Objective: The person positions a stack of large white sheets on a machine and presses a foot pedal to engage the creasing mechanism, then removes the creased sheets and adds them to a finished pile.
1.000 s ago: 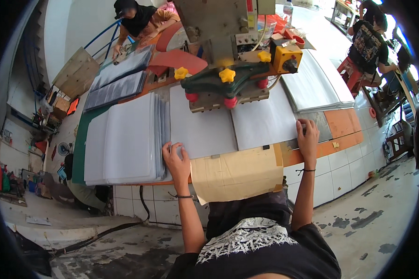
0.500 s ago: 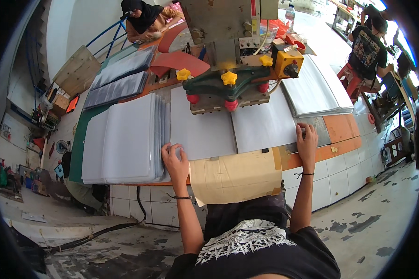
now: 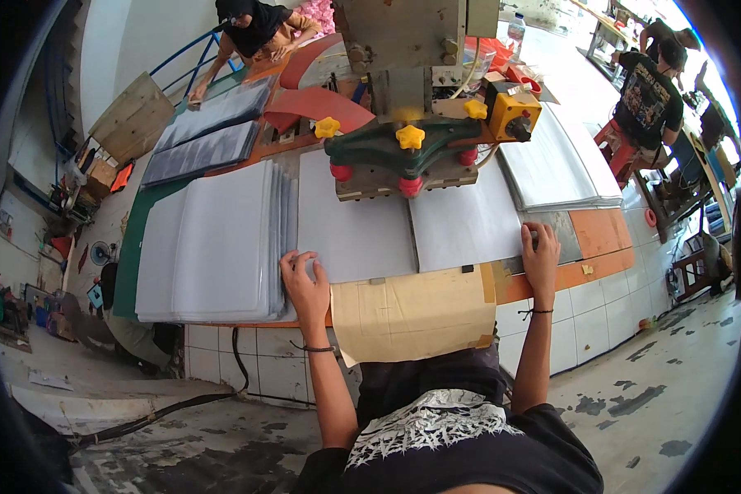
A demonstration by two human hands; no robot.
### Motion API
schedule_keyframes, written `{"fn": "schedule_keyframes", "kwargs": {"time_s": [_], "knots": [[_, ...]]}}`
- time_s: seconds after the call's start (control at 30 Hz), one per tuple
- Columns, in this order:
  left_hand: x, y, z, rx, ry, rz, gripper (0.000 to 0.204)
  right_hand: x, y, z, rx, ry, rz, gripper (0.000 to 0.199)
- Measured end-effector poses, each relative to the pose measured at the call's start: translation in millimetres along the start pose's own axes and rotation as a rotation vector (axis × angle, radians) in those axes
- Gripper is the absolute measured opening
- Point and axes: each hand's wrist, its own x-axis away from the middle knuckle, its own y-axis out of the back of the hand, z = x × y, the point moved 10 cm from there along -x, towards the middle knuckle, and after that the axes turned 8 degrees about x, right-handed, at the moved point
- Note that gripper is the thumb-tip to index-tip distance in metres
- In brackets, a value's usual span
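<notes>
White sheet material (image 3: 354,226) lies on the bench in two panels, with a dark seam between them, its far part beneath the green press head (image 3: 407,152). At its near left corner, my left hand (image 3: 306,288) has bent fingers closed on the edge, close to a thick stack of clear-covered white sheets (image 3: 214,239). My right hand (image 3: 541,255) curls its fingers at the near right edge of the right panel (image 3: 469,222). The fingertips of both hands are partly hidden. A tan sheet (image 3: 416,317) with pencil lines hangs over the front edge between my forearms.
Yellow star knobs (image 3: 410,137) top the press, and a yellow control box (image 3: 514,117) is at its right. More sheets are stacked at the right (image 3: 552,169) and far left (image 3: 206,148). Red curved pieces (image 3: 321,107) lie behind. A co-worker (image 3: 259,33) is at the far left; others sit far right.
The co-worker at the far left has stretched an arm toward the stacked sheets. My view has shifted slightly; my hands stay at the sheet's edges.
</notes>
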Motion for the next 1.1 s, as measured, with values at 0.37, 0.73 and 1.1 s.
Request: {"fn": "schedule_keyframes", "kwargs": {"time_s": [0.37,0.73,1.1], "knots": [[-4.6,6.3,-0.1,0.061,-0.033,-0.061,0.014,-1.3,-2.9,3.4,0.026,-0.014,0.025,0.021],[-0.6,7.5,-5.1,0.069,0.027,-0.047,0.013,-0.5,-5.7,0.9,0.029,0.024,0.001,0.019],[-0.5,3.9,-3.7,0.04,0.012,-0.015,0.011,-1.1,-4.5,3.1,0.01,0.046,-0.002,0.019]]}}
